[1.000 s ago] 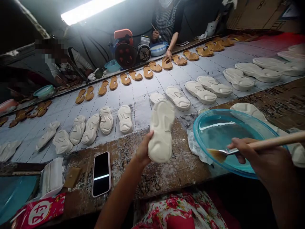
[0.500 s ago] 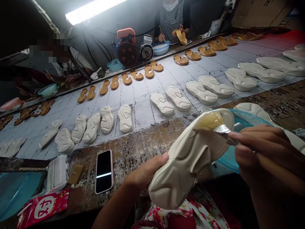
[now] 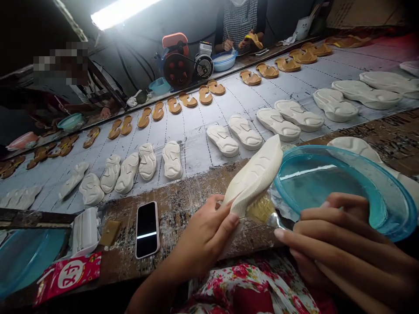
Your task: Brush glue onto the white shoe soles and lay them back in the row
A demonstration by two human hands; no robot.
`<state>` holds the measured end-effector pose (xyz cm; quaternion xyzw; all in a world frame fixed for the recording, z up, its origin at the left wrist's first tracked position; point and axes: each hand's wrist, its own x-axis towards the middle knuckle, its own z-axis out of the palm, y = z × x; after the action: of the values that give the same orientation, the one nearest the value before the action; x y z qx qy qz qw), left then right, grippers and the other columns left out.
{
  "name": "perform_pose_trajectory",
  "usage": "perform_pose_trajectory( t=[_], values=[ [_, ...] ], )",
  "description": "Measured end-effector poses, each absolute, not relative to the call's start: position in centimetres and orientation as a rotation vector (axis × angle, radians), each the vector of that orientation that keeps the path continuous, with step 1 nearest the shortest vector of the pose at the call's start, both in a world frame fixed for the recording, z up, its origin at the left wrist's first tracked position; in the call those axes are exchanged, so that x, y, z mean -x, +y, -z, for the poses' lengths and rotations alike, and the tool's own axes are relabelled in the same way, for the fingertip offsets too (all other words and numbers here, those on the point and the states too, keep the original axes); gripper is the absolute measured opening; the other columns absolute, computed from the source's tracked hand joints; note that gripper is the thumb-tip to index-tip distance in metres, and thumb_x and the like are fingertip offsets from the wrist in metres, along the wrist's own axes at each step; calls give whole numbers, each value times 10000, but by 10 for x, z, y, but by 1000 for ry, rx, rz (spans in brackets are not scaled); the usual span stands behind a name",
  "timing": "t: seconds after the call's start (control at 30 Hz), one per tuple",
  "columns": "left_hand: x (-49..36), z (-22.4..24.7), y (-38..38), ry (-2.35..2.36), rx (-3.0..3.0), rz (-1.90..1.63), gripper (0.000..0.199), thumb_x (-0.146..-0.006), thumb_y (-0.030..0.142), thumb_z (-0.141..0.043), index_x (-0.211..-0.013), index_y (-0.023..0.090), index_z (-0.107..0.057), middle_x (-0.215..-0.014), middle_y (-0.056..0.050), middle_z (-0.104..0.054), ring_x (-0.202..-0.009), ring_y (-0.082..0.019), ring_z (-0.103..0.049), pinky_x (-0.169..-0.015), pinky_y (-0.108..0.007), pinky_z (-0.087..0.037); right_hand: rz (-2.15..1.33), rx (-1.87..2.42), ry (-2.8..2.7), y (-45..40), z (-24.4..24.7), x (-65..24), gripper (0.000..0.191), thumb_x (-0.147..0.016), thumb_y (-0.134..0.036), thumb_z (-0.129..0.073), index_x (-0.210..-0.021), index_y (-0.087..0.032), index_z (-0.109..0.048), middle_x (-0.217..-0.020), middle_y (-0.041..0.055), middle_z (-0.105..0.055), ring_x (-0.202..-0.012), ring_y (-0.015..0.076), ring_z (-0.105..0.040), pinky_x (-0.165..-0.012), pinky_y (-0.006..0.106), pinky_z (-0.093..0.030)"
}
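A white shoe sole (image 3: 257, 168) is gripped at its near end by my left hand (image 3: 207, 237), tilted up with its ribbed edge facing right. My right hand (image 3: 340, 244) holds a brush (image 3: 262, 209) whose yellowish bristles touch the underside of the sole's edge. Beyond my right hand sits a blue basin (image 3: 327, 174) with clear liquid in it.
White soles (image 3: 172, 161) and brown soles (image 3: 188, 100) stand in rows on the lined belt (image 3: 196, 144). A phone (image 3: 147, 229), a white box (image 3: 85, 231) and a red packet (image 3: 70, 274) lie at left. Two people work across the belt.
The sole has been turned from its broad face onto its edge. My right hand and the brush have moved left and down, from the far end to the ribbed side, uncovering the basin.
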<state>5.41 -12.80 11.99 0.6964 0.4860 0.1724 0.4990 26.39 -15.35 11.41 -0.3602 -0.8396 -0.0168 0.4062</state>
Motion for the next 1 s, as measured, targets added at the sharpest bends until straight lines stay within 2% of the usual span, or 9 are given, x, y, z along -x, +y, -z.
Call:
perform_pose_trajectory(
  t=[0.13, 0.2, 0.37, 0.47, 0.6, 0.7, 0.8, 0.87, 1.0],
  values=[
    [-59, -112, -123, 1002, -1288, -480, 438, -885, 469, -330, -1028, 177, -624, -973, -53, -592, -862, -166, -489, -799, -240, -353, -110, 835, -2090, -153, -107, -266, 119, -827, -213, -502, -916, -192, -578, -678, -22, -586, -738, 85, -553, -850, 303, -351],
    [-64, -106, -122, 949, -1128, -535, 432, -884, 467, -342, -1039, 172, -617, -973, -46, -606, -826, -151, -482, -779, -237, -360, -116, 729, -2076, -152, -103, -265, 128, -833, -231, -500, -911, -176, -585, -672, -24, -581, -734, 71, -551, -869, 269, -353],
    [-74, -96, -123, 1034, -1012, -693, 466, -854, 523, -387, -997, 149, -626, -895, -43, -605, -763, -133, -479, -725, -237, -368, -175, 682, -2061, -158, -98, -250, 127, -836, -169, -473, -881, -165, -592, -675, -24, -596, -745, 67, -554, -825, 226, -382],
    [-74, -93, -121, 1064, -935, -782, 498, -809, 578, -432, -911, 137, -639, -810, -38, -607, -692, -121, -491, -678, -235, -385, -266, 701, -2128, -165, -98, -244, 146, -848, -150, -449, -834, -184, -590, -645, -33, -579, -711, 73, -550, -793, 236, -396],
    [-73, -92, -120, 881, -672, -721, 556, -759, 610, -477, -908, 103, -649, -730, -62, -625, -629, -136, -545, -633, -251, -414, -345, 702, -1947, -162, -105, -248, 119, -865, -207, -444, -847, -187, -560, -624, -27, -552, -675, 87, -535, -843, 302, -388],
    [-71, -94, -125, 848, -580, -684, 537, -700, 578, -584, -904, 88, -666, -727, -76, -651, -658, -155, -586, -645, -250, -433, -319, 981, -1614, -150, -111, -255, 146, -853, -168, -440, -917, -215, -562, -757, -2, -572, -750, 111, -550, -826, 330, -424],
    [-69, -96, -130, 823, -567, -645, 502, -706, 554, -596, -905, 101, -677, -767, -82, -673, -758, -188, -621, -710, -266, -458, -147, 1003, -1552, -137, -110, -256, 173, -828, -146, -477, -922, -225, -600, -846, 5, -598, -774, 103, -565, -735, 265, -436],
    [-67, -95, -132, 800, -565, -656, 491, -720, 542, -589, -911, 98, -676, -791, -90, -681, -822, -213, -629, -754, -285, -467, -156, 950, -1589, -133, -106, -252, 168, -817, -140, -491, -929, -207, -598, -829, 4, -610, -749, 95, -572, -707, 259, -426],
    [-65, -93, -129, 717, -564, -714, 513, -747, 517, -569, -974, 65, -653, -847, -117, -685, -937, -249, -615, -866, -322, -452, -198, 827, -1761, -142, -102, -238, 103, -819, -162, -477, -853, -162, -574, -653, -15, -578, -643, 81, -538, -745, 308, -382]
  ],
)
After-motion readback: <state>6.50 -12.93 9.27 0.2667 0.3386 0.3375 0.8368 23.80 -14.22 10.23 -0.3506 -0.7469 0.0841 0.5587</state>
